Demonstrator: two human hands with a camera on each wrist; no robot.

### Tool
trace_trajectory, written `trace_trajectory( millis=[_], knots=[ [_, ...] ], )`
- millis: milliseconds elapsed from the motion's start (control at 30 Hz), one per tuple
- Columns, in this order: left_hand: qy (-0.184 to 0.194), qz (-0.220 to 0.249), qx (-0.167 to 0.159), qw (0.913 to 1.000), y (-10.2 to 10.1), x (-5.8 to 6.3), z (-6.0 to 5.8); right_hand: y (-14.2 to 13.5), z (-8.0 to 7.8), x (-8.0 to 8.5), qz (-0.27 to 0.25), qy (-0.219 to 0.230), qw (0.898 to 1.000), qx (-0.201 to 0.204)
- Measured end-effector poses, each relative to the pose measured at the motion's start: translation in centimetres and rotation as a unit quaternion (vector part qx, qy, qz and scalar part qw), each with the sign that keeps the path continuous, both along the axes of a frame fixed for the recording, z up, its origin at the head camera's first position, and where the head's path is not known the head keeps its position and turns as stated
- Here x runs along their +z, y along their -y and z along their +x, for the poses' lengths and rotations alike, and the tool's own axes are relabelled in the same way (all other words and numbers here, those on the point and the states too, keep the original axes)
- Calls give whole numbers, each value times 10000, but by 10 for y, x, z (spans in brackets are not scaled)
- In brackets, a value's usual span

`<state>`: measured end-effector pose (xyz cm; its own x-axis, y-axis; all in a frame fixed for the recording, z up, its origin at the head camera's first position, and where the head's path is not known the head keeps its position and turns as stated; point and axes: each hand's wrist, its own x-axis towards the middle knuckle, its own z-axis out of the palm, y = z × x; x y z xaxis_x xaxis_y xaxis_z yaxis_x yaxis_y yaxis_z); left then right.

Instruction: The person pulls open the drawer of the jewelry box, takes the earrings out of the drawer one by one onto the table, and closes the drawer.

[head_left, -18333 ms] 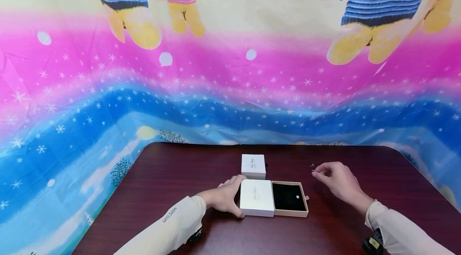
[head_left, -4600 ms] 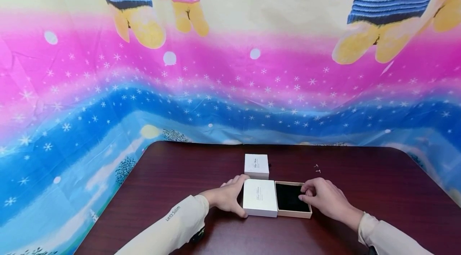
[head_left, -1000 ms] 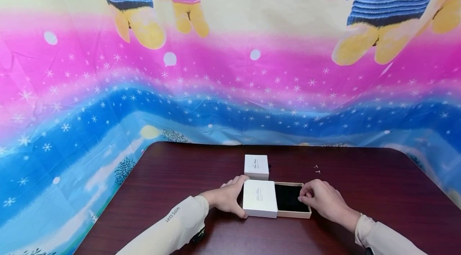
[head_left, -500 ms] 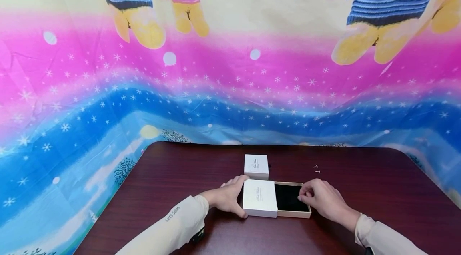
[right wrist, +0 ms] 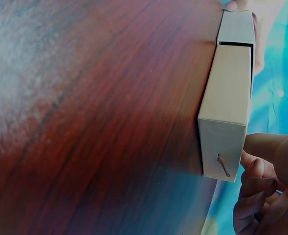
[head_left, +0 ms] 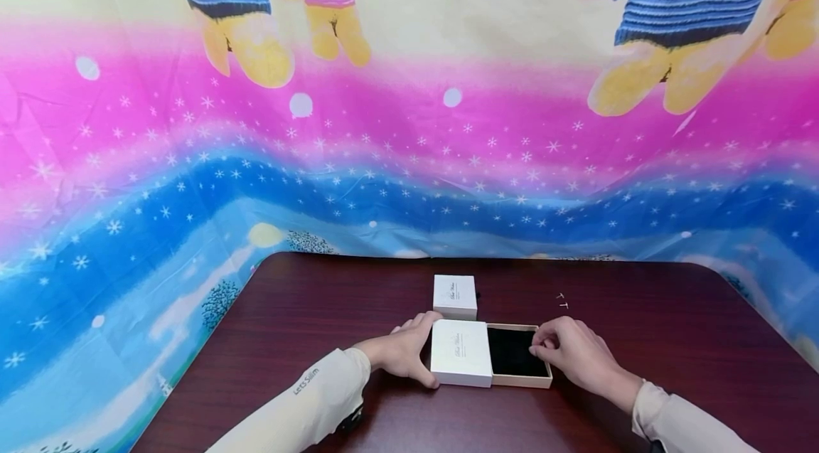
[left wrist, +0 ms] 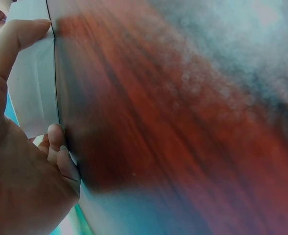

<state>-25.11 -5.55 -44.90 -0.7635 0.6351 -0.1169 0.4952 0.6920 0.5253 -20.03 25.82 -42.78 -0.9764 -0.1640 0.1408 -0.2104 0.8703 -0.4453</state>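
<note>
A white slide-out jewelry box (head_left: 459, 352) with printed lettering lies on the table, its drawer (head_left: 521, 380) pulled out to the right and lined with a black pad (head_left: 512, 350). My left hand (head_left: 403, 355) grips the box's left end; the left wrist view shows thumb and fingers at opposite sides. Over the drawer's right side, my right hand (head_left: 579, 353) has its thumb and forefinger together at the pad. Its fingertips cover the spot where a pearl was seen before, so the pearl itself is hidden. In the right wrist view, a ribbon tab (right wrist: 223, 166) sticks out of the drawer's end.
Behind the open box stands a smaller white box (head_left: 455, 295) with similar lettering. Two tiny T-shaped pieces (head_left: 564, 306) lie on the dark wood table (head_left: 333, 311), beyond the right hand. A printed cloth (head_left: 409, 154) hangs behind the table's far edge.
Long before, the right hand was at the tiny T-shaped pieces and a pearl showed on the pad. Since then it has moved left and nearer, onto the drawer. Over the last second, almost no movement.
</note>
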Motion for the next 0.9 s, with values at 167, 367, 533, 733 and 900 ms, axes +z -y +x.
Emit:
trace_trajectory(
  millis=[167,367,533,733,900],
  knots=[
    [-8,-6,-4,10000,0,0,0,0,0,1,9,-63,10000,-3],
    [18,17,-26,10000,0,0,-1,0,0,2,8,-146,9999,12],
    [-8,32,-17,10000,0,0,0,-1,0,3,25,-202,9998,1],
    [-35,12,-5,10000,0,0,0,-2,1,5,36,-238,9997,13],
    [-45,9,-24,10000,0,-1,0,-3,2,7,27,-266,9996,8]
  ],
)
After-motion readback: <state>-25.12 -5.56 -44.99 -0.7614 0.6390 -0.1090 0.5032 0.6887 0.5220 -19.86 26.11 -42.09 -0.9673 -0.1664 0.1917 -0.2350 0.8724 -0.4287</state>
